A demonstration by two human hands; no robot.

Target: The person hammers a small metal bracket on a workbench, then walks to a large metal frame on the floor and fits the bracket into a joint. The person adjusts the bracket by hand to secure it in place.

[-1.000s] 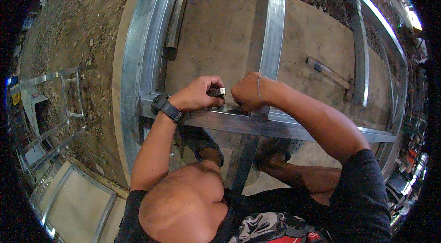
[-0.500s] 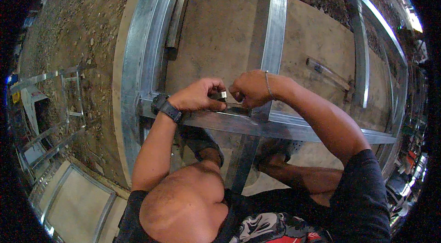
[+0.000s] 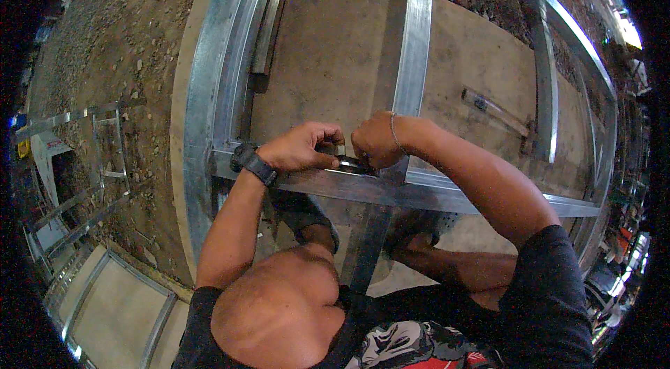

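Lying beside the left hand [image 3: 301,148], perhaps touching: a metal piece [image 3: 351,164].

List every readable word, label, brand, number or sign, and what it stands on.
None can be read.
Dark wristwatch: no legible digits.
White object at far left: any markings too small and blurred.
Patterned cloth at the lower edge: no legible lettering.
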